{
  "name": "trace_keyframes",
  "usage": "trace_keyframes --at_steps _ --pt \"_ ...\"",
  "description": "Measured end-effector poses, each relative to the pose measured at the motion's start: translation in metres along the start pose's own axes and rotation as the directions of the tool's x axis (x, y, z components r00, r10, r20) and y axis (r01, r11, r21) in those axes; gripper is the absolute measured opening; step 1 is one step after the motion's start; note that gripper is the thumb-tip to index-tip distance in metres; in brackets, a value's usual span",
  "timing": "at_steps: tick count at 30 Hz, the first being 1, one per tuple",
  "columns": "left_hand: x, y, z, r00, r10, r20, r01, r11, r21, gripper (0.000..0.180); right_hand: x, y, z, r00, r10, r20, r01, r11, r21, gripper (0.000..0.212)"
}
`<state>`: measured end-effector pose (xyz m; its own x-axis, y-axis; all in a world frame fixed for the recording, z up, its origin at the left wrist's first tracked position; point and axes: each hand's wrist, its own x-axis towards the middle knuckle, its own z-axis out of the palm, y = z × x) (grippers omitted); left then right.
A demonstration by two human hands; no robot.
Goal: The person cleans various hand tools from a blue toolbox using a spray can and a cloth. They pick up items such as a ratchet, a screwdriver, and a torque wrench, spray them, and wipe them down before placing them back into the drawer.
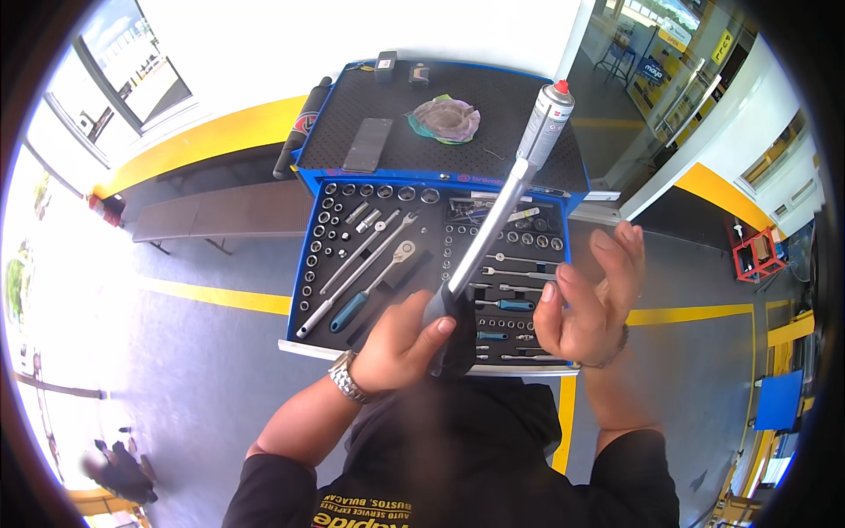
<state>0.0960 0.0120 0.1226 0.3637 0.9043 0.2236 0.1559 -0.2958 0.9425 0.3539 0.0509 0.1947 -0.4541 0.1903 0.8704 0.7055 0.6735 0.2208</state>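
Note:
My left hand (pixel 403 341) is wrapped round the dark grip of a long silver wrench (pixel 489 231), which looks like a torque wrench. Its shaft slants up and away to the right over an open tool drawer (pixel 286 345). In my view the far end overlaps the foot of a white and grey spray can (pixel 546 128) with a red cap; I cannot tell whether they touch. To the right of the shaft, my right hand (pixel 598 295) is raised with fingers apart and holds nothing. Beneath the hands lie a ratchet (pixel 396 261) with a teal handle, a long open-ended wrench (pixel 359 273) and several sockets (pixel 385 191) in foam cut-outs.
On the black cabinet top (pixel 502 84) are a crumpled cloth (pixel 444 120), a dark phone-like slab (pixel 368 144) and two small boxes (pixel 385 67). A low bench (pixel 211 214) runs along the left wall. A red rack (pixel 755 253) stands far right; a person (pixel 123 471) is at lower left.

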Motion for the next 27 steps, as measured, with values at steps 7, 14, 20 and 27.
trace_keyframes --at_steps 7,14,20,27 --pt "-0.007 0.033 -0.012 0.883 -0.191 0.428 0.244 0.967 -0.073 0.035 0.046 0.023 -0.020 0.812 -0.370 0.452 0.356 0.927 0.119 0.029" --pt "-0.009 0.034 -0.021 0.921 0.205 0.332 -0.390 0.478 0.787 0.032 0.030 0.015 -0.036 0.450 -0.179 0.875 -0.036 0.975 0.219 0.044" --pt "-0.002 0.030 -0.055 0.668 0.395 0.631 -0.725 0.153 0.671 0.032 -0.033 0.009 -0.029 0.004 -0.165 0.986 -0.875 0.476 0.083 0.051" --pt "-0.006 0.017 -0.078 0.972 -0.006 -0.237 0.106 0.905 0.412 0.018 -0.062 -0.027 -0.051 0.139 0.031 0.990 -0.911 0.395 0.116 0.048"
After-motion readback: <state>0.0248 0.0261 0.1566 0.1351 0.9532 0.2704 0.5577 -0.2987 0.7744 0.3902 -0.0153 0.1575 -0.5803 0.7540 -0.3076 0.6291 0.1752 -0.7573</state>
